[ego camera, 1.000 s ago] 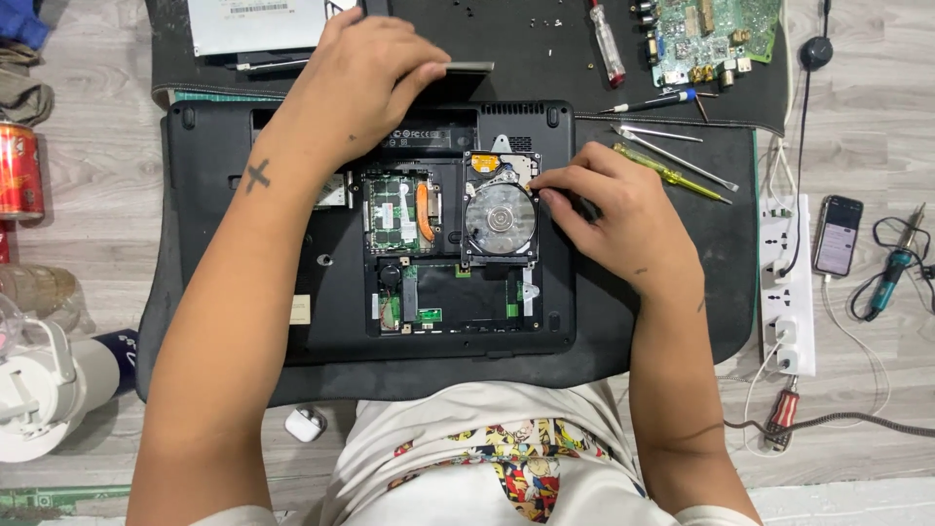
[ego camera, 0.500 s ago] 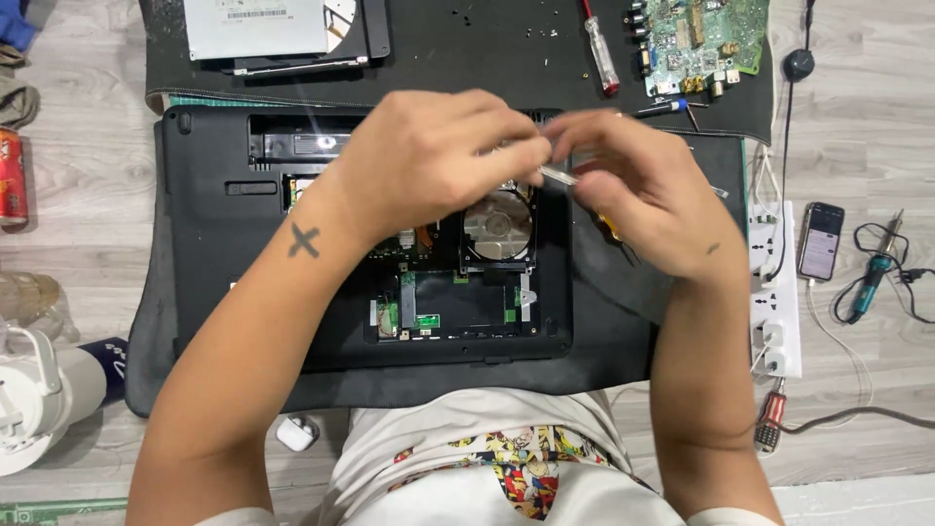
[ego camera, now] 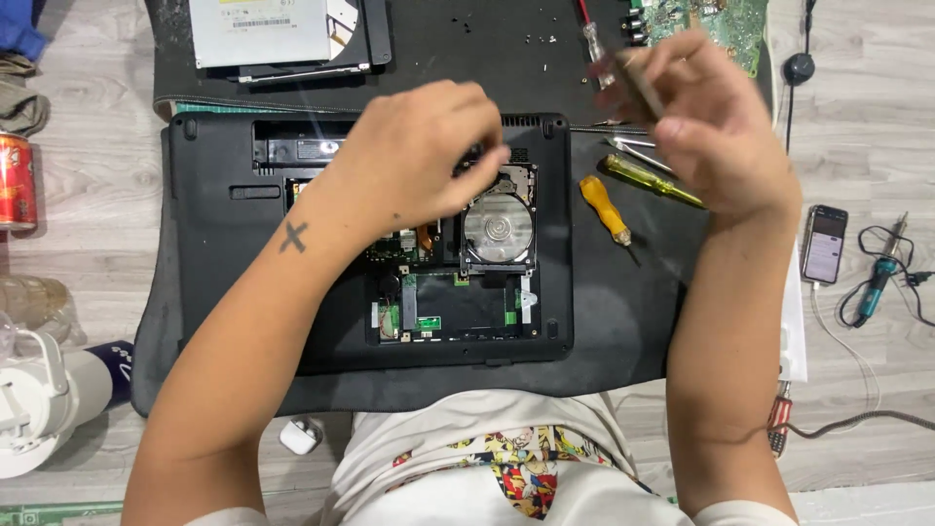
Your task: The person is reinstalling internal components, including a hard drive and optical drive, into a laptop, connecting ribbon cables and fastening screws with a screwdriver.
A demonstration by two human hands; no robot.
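The left hand point(ego camera: 414, 161) is resting palm-down on the upturned black laptop base point(ego camera: 234, 273), its fingers curled over the open bay just at the 10 o'clock corner of the round silver hard drive point(ego camera: 499, 229); whether that grip is pinching anything I cannot tell, since the fingertips are hidden. The right hand point(ego camera: 716, 127) is hovering above the black work mat point(ego camera: 623, 321), at 2 o'clock from the drive, its grip closing narrowly on a thin dark, blurred tool point(ego camera: 638, 83). The drive is sitting in its bay, upper right of the opened compartment. Beside the laptop's right edge, an orange-handled screwdriver point(ego camera: 606, 207) and a yellow-green-handled screwdriver point(ego camera: 648, 180) are lying on the mat. A silver optical drive point(ego camera: 273, 34) is lying at 11 o'clock, a red drink can point(ego camera: 17, 182) at 9 o'clock, and a dark smartphone point(ego camera: 824, 244) at 3 o'clock on the floor.
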